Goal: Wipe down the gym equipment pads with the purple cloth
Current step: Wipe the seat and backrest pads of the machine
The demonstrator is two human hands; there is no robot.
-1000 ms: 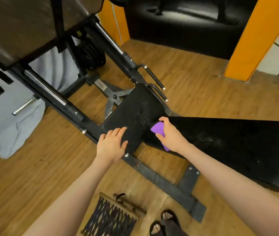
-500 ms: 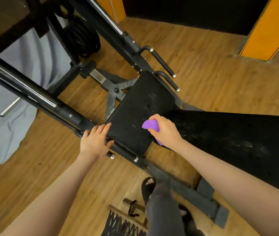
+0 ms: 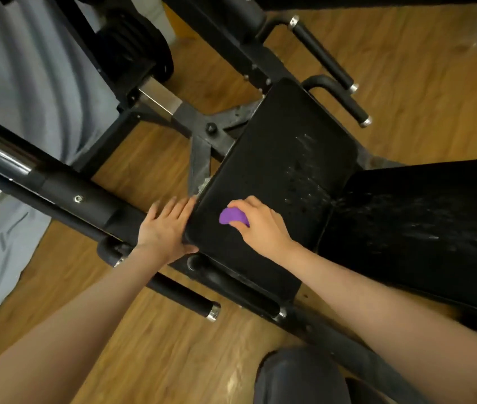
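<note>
A black seat pad (image 3: 278, 170) of a gym machine fills the middle of the head view, with pale streaks on its right half. A longer black back pad (image 3: 424, 228) joins it on the right. My right hand (image 3: 257, 225) grips a bunched purple cloth (image 3: 231, 216) and presses it on the near left part of the seat pad. My left hand (image 3: 167, 225) lies flat with straight fingers against the seat pad's left edge, thumb at the near corner.
A black steel frame rail (image 3: 65, 188) runs diagonally under my left hand. Padded handles (image 3: 327, 65) stick out beyond the seat pad. A weight stack (image 3: 132, 51) and grey fabric (image 3: 13, 91) lie at left. My knee (image 3: 301, 377) shows at the bottom, over wood floor.
The view has moved closer and lower over the seat pad. My right hand carried the cloth from the pad joint leftward onto the seat pad. My left hand shifted to the pad's left edge.
</note>
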